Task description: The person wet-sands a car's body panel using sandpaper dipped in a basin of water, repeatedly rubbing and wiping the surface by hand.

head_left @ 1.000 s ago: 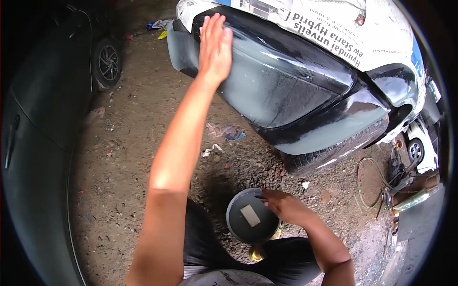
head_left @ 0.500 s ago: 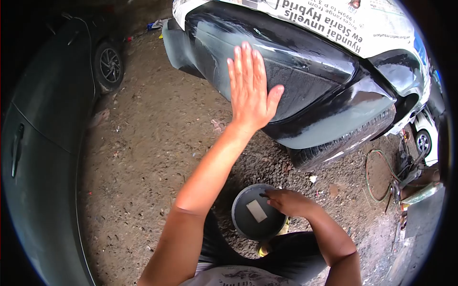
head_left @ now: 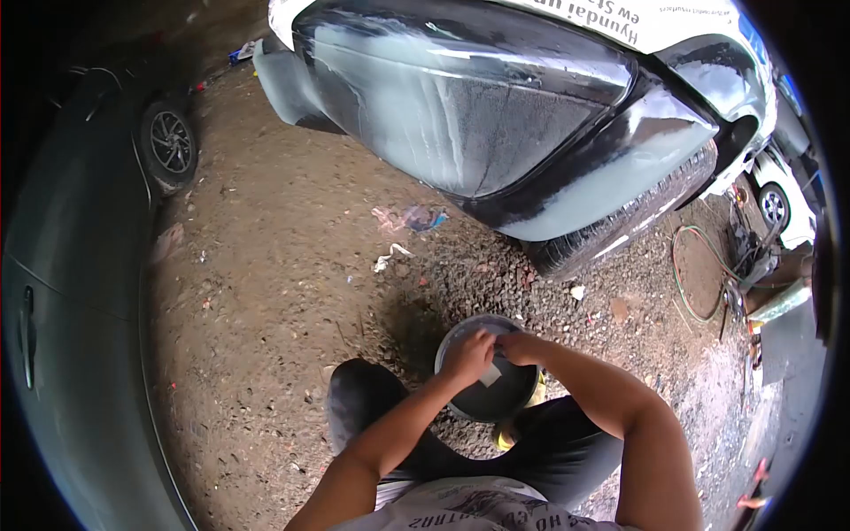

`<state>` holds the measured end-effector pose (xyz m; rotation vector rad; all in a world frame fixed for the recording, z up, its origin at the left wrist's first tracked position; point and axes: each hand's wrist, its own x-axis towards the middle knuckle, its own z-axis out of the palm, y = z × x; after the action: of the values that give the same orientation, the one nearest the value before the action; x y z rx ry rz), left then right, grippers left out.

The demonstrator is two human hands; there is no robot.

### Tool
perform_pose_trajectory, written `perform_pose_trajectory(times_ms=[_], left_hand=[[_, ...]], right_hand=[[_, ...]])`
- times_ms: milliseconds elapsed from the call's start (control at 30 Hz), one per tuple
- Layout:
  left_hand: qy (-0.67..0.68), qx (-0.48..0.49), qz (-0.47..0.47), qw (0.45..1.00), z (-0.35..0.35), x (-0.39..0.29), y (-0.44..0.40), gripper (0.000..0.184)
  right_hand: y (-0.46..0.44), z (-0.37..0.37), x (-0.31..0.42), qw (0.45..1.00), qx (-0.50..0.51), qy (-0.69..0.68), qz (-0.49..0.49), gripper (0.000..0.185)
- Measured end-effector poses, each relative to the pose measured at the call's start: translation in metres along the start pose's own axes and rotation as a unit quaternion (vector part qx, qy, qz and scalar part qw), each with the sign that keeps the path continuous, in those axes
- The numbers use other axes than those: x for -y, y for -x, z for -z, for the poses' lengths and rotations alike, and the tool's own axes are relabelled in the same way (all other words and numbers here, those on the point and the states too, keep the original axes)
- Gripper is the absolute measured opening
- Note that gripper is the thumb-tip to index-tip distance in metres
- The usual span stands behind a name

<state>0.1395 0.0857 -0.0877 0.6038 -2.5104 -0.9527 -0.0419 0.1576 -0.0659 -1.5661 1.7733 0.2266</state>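
Observation:
Both hands are together over a round dark tub (head_left: pixel 482 409) between the knees. My left hand (head_left: pixel 468 356) has its fingers closed above the tub, next to a pale rectangular piece (head_left: pixel 490 375) that it partly hides. Against the tub's far right rim, my right hand (head_left: pixel 521 348) is curled, its fingertips meeting those of the left; what the fingers hold, if anything, is too small to make out. Ahead is a black car panel (head_left: pixel 513 133) with grey patches and whitish wet streaks, partly covered by newspaper (head_left: pixel 611 22).
A dark car (head_left: pixel 80 265) stands along the left side. A tyre (head_left: pixel 620 221) sits below the panel. On the gravel lie crumpled scraps (head_left: pixel 412 219) and a looped hose (head_left: pixel 680 274). A white car (head_left: pixel 784 203) is at the far right.
My left hand has come down from the car panel to the tub and its fingers have closed. My right hand has stayed at the tub. The panel now shows whitish streaks where the left hand was.

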Motion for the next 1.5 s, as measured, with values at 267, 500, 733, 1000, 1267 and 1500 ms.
perform_pose_trajectory(times_ms=[267, 500, 733, 1000, 1267, 1500], left_hand=[[-0.094, 0.251, 0.052, 0.962, -0.097, 0.070, 0.037, 0.022], [0.009, 0.171, 0.156, 0.973, -0.066, 0.027, 0.023, 0.089], [0.328, 0.151, 0.075, 0.930, -0.037, 0.004, -0.010, 0.119], [0.301, 0.065, 0.057, 0.950, -0.046, -0.024, -0.015, 0.078], [-0.074, 0.154, 0.100, 0.980, -0.096, -0.006, 0.013, 0.072], [0.125, 0.245, 0.304, 0.912, -0.096, -0.009, 0.013, 0.071]], right_hand=[[-0.054, -0.061, 0.023, 0.986, 0.058, 0.046, -0.146, 0.032], [-0.052, -0.053, 0.020, 0.975, -0.036, -0.012, -0.220, 0.033], [-0.043, -0.026, -0.042, 0.947, -0.013, -0.268, -0.176, 0.025], [0.030, 0.016, -0.036, 0.727, -0.085, -0.648, -0.212, 0.027], [-0.043, -0.009, -0.023, 0.882, -0.303, -0.189, -0.308, 0.052], [-0.057, -0.034, -0.004, 0.895, -0.284, -0.100, -0.328, 0.066]])
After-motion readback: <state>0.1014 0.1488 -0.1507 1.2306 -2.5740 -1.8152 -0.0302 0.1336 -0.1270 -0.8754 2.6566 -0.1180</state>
